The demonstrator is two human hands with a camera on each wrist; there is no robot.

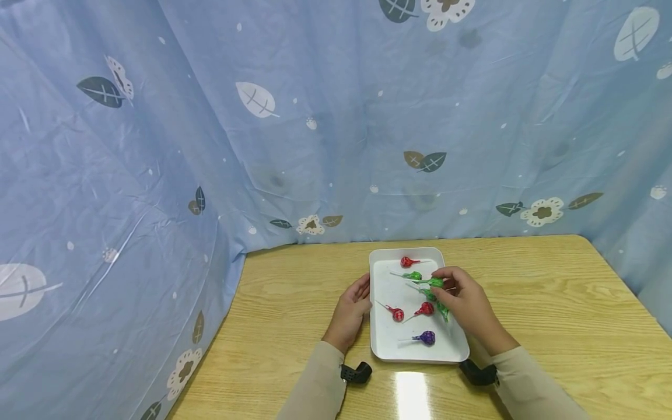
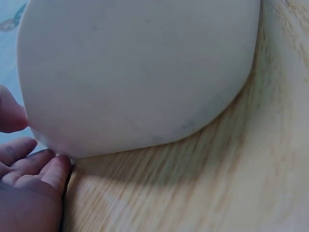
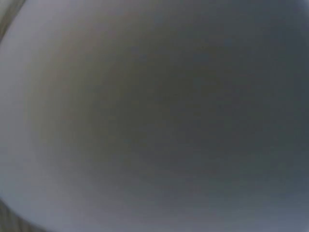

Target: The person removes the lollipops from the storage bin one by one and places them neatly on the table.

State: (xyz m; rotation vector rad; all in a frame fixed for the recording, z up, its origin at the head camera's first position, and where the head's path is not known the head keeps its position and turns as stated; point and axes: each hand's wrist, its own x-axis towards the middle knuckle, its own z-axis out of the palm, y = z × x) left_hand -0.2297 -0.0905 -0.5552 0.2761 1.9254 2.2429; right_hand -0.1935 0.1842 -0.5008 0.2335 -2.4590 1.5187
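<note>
A white tray [image 1: 385, 345] lies on the table with several wrapped lollipops in it. At its left rim my left hand [image 1: 350, 308] grips the side, thumb on the rim and fingers outside; the left wrist view shows these fingers [image 2: 55, 171] against the tray's edge. Over the tray's right side, my right hand [image 1: 464, 300] pinches a green lollipop [image 1: 436, 282] by its wrapped head, stick pointing left. Beneath lie more green lollipops, partly covered by the hand. A red lollipop [image 1: 406, 262] is at the far end, two more near the middle, and a purple lollipop [image 1: 427, 338] nearest me.
The wooden table [image 1: 567, 303] extends to both sides of the tray. A blue patterned curtain [image 1: 336, 134] hangs behind it and along the left. Only a blurred pale surface fills most of the right wrist view.
</note>
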